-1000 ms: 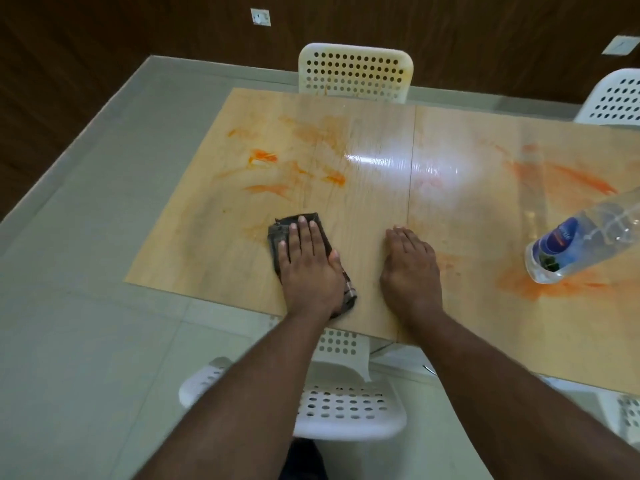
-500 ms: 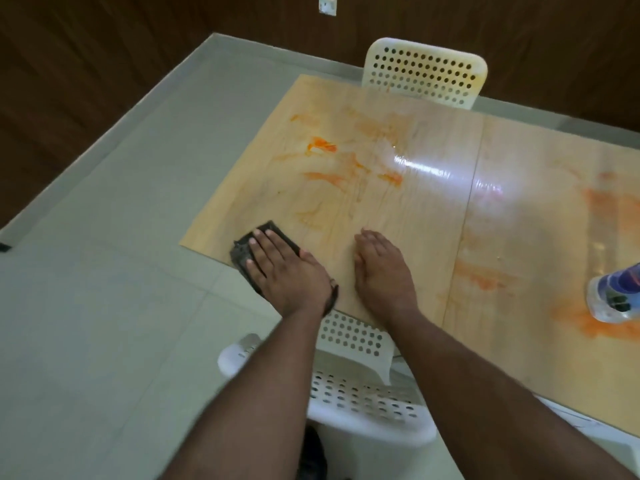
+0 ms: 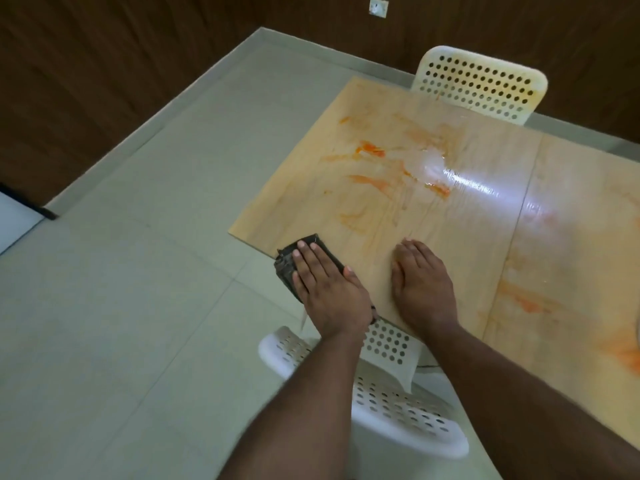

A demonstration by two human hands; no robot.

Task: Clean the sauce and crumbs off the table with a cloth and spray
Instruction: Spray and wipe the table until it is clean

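Cloth (image 3: 289, 263) sits right at the near left corner of the desk (image 3: 433, 233), dark and folded, and part of it already hangs past the edge. My left hand (image 3: 330, 292) lies flat on top, fingers straight, pressing it down rather than curling round it. My right hand (image 3: 420, 287) rests just beside it on bare wood, flat too, holding nothing. Grip on both sides, then: wide, palms down.

Orange sauce smears (image 3: 372, 148) lie well beyond the cloth, toward the far white chair (image 3: 481, 84), with more streaks away to its right. I judge that most of the wiping remains to be done. No spray bottle in view, and I can't make out crumbs from here.

Risk from here, as I read it: with the cloth half off the corner, one more outward push could slide it off, dropping it onto the floor or the near chair (image 3: 398, 407). Flat pressure alone won't stop that. Dragging it back could also smear sauce thinner instead of lifting it.
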